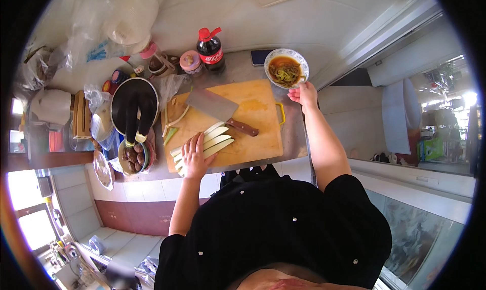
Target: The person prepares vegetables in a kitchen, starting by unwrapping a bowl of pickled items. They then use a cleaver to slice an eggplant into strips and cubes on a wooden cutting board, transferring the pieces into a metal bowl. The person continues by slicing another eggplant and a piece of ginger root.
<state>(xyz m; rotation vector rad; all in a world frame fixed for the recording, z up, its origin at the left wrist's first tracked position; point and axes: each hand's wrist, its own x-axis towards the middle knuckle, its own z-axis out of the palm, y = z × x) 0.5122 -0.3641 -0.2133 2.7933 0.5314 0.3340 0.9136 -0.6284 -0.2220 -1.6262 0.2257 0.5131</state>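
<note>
My left hand (195,157) lies over several long pale vegetable strips (216,141) on the wooden cutting board (262,149), fingers across them and thumb along one side. My right hand (305,96) grips the near rim of a patterned white bowl (269,78), which holds greenish-brown food in reddish-brown liquid. Between the hands, a cleaver (212,104) rests flat on the board. Its brown handle (243,127) points toward my right side and touches none of my fingers. Pale stalk trimmings (178,119) lie along the board's left side.
A black pan (118,100) left of the board holds two long dark eggplants (132,119). Below it, a bowl (122,163) contains round brown produce. A cola bottle (211,52), a pink-lidded jar (191,64) and a dark phone-like slab (259,57) stand or lie behind the board.
</note>
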